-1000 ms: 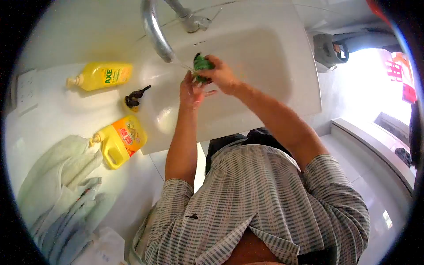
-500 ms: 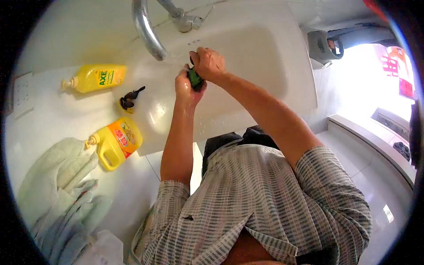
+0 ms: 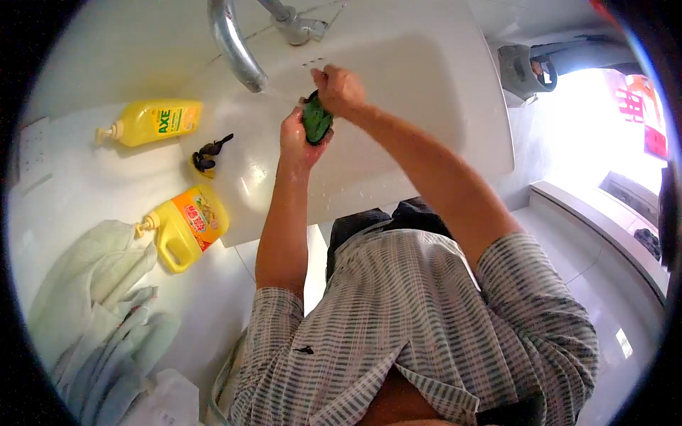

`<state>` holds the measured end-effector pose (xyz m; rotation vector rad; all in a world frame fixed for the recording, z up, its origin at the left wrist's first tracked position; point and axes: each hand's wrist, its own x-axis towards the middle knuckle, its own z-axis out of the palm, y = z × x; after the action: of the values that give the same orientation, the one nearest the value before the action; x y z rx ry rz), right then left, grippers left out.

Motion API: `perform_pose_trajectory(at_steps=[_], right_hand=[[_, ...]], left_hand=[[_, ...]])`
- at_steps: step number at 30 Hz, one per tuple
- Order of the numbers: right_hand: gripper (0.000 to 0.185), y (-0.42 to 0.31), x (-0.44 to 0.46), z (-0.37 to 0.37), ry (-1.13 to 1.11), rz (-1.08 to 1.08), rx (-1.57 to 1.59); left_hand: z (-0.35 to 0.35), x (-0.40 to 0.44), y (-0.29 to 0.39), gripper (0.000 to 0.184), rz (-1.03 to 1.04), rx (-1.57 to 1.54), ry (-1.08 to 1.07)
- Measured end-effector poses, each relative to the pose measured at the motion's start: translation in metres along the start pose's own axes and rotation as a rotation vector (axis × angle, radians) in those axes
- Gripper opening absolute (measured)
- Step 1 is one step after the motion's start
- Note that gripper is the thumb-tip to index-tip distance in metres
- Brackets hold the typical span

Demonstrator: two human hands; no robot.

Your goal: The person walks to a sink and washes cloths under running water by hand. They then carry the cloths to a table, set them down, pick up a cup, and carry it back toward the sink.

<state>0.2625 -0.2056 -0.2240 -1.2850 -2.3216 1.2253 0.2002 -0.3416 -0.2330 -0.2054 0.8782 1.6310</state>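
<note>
Over the sink my left hand (image 3: 298, 138) grips a dark green oval object with a black edge (image 3: 317, 121), whose exact kind I cannot make out. Close against its upper end is my right hand (image 3: 341, 90), closed in a fist. Whatever those fingers hold, if anything, is hidden. The metal faucet (image 3: 238, 53) curves down just left of both hands, and a thin stream of water runs from its spout towards the green object. Both hands look wet.
The white sink (image 3: 419, 135) has a raised rim. On the left stand a yellow AXE pump bottle (image 3: 160, 122), a small dark item (image 3: 206, 157) on something yellow, and a yellow jug with a pump (image 3: 188, 227). Towels (image 3: 92, 284) hang at lower left.
My right hand has risen slightly and come away from the green object's face, so more of it shows. My left hand still grips it in nearly the same place.
</note>
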Motion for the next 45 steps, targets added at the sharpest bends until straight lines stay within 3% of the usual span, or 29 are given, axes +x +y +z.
perform_pose_trajectory(at_steps=[3,5,8,12,14,15,18,22,23,26,28,30,31,33,34,35,36,37,40,42,43,45], right_hand=[[0.028,0.0,0.008,-0.017,0.053,-0.054,0.171],[0.031,-0.009,0.001,-0.022,0.023,0.016,0.364],[0.028,-0.042,-0.024,-0.045,-0.051,0.159,0.614],[0.026,-0.051,-0.031,-0.037,-0.141,0.279,1.17],[0.025,-0.045,-0.024,-0.019,-0.09,0.18,1.097],[0.025,-0.042,-0.021,-0.014,-0.055,0.135,1.059],[0.022,-0.055,-0.047,-0.018,-0.143,0.132,0.69],[0.017,-0.05,-0.091,-0.003,0.026,-0.346,0.411],[0.015,-0.055,-0.101,-0.002,-0.007,-0.315,0.383],[0.021,-0.043,-0.091,0.018,0.111,-0.503,0.013],[0.026,-0.041,-0.066,0.01,0.028,-0.193,0.049],[0.032,-0.034,-0.028,-0.004,-0.051,0.109,0.084],[0.033,-0.026,-0.015,-0.007,0.021,0.041,-0.018],[0.034,-0.021,-0.029,0.011,0.108,-0.214,-0.066],[0.035,-0.023,-0.043,0.017,0.14,-0.347,-0.097],[0.031,-0.033,-0.058,0.015,-0.004,-0.479,-0.067],[0.028,-0.044,-0.068,0.022,0.092,-0.588,-0.106],[0.031,-0.044,-0.069,0.019,0.034,-0.533,-0.079],[0.036,-0.024,-0.045,0.018,-0.043,-0.311,-0.057],[0.043,-0.008,-0.009,0.011,-0.037,-0.032,0.008],[0.048,0.011,0.006,0.018,-0.042,-0.009,0.04],[0.054,0.03,0.015,0.017,-0.121,0.136,0.287]], left_hand=[[-0.022,-0.006,0.007,0.024,0.04,0.013,-0.074],[-0.051,-0.002,0.003,0.021,0.036,0.047,0.016],[-0.118,0.016,-0.006,0.017,-0.036,0.021,-0.031],[-0.107,0.017,-0.008,0.018,-0.027,0.025,0.076],[-0.097,0.02,-0.013,0.023,-0.025,-0.065,0.097],[-0.049,0.003,-0.009,0.036,-0.03,-0.08,0.095],[0.004,0.004,-0.011,0.046,0.241,-0.206,-0.091],[-0.01,0.027,-0.007,0.049,0.042,-0.273,-0.299],[-0.009,0.032,-0.004,0.054,0.041,-0.346,-0.329],[-0.017,0.033,-0.015,0.047,0.117,-0.422,-0.472],[0.011,0.013,-0.019,0.039,0.318,-0.148,-0.269],[0.011,0.019,-0.011,0.037,0.128,-0.065,-0.19],[0.034,0.011,-0.01,0.037,0.075,-0.075,-0.023],[-0.013,0.043,-0.018,0.035,0.127,-0.191,-0.365],[-0.037,0.05,-0.024,0.033,0.154,-0.195,-0.408],[-0.06,0.056,-0.03,0.03,0.181,-0.2,-0.451],[-0.063,0.055,-0.027,0.026,0.201,-0.137,-0.376],[-0.068,0.053,-0.026,0.024,0.219,-0.073,-0.294],[-0.023,0.054,-0.02,0.023,0.386,-0.274,-0.437],[0.01,0.022,0.005,0.028,0.062,-0.097,-0.002],[0.01,0.018,0.008,0.023,0.1,-0.057,0.178],[0.026,0.008,0.013,0.021,0.275,0.136,0.257]])
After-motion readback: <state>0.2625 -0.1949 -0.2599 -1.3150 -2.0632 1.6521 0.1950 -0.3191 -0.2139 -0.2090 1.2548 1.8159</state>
